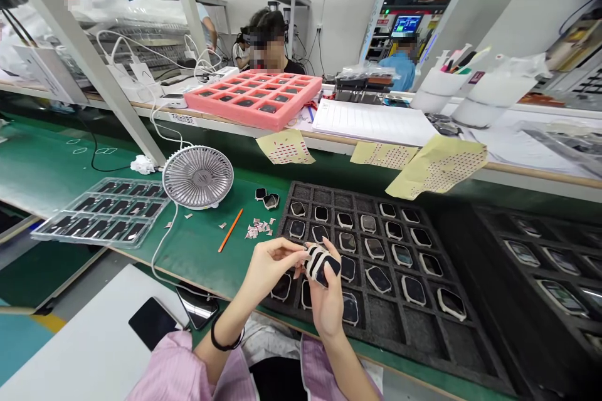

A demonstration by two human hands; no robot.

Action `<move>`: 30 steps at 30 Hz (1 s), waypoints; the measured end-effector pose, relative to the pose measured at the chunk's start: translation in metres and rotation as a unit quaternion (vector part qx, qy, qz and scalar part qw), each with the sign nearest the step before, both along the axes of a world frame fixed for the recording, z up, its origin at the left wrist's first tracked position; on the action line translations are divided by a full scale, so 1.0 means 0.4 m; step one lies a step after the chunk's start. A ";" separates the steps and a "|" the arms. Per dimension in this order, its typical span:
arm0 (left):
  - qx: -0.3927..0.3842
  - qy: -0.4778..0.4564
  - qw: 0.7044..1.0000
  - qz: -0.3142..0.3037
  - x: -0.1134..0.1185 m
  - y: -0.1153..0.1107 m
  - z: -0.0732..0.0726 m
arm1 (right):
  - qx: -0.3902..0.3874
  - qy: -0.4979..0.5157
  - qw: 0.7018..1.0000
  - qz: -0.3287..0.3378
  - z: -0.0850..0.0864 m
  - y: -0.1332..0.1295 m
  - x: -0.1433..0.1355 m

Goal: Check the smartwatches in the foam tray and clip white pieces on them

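My right hand [328, 307] grips a small stack of smartwatch cases [323, 265] with dark screens and pale frames, held above a black foam tray [390, 313]. At the stack's left side, my left hand [275, 257] has its thumb and fingers pinched together, touching the stack. What lies between those fingertips is hidden. Under and around both hands, the tray's compartments hold many more watch cases [414, 289], lying face up. To the left on the green bench are small pale tabs [259, 228] in a loose pile, an orange stick [230, 230] and two watch cases [271, 201].
A round grey fan [198, 177] with a white cable stands left of the hands. Beyond it lies a clear plastic tray [101, 213] of dark parts. A pink foam tray [282, 118] rests on the shelf ahead. A second black tray [512, 276] is at right. People sit beyond.
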State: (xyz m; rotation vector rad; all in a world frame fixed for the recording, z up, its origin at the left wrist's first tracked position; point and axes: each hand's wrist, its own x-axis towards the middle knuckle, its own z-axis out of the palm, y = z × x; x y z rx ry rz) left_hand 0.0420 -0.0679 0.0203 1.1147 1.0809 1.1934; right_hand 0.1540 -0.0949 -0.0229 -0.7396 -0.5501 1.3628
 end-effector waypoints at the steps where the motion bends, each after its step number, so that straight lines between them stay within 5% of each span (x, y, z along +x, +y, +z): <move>1: -0.002 -0.006 1.000 -0.002 0.003 -0.002 -0.003 | -0.001 -0.004 1.000 -0.002 -0.004 -0.001 0.000; 5: 0.020 0.018 0.999 0.023 0.023 -0.015 -0.014 | 0.001 -0.026 1.000 -0.012 -0.022 -0.005 -0.002; 10: 0.143 0.109 0.981 0.069 0.046 -0.035 -0.038 | 0.005 -0.059 0.998 -0.028 -0.027 -0.006 -0.001; 18: 0.191 0.147 0.970 0.010 0.053 -0.081 -0.099 | -0.030 -0.112 0.992 -0.044 -0.031 -0.006 0.000; 23: 0.193 0.250 0.943 -0.104 -0.063 0.001 -0.118 | -0.027 -0.108 0.994 0.019 -0.023 0.001 -0.005; 26: 0.171 0.403 0.895 0.082 -0.157 0.074 -0.145 | -0.006 -0.077 0.996 0.048 -0.009 0.004 -0.002; 30: 0.137 0.437 0.878 0.141 -0.219 0.135 -0.188 | -0.008 -0.058 0.997 0.049 -0.001 0.006 0.001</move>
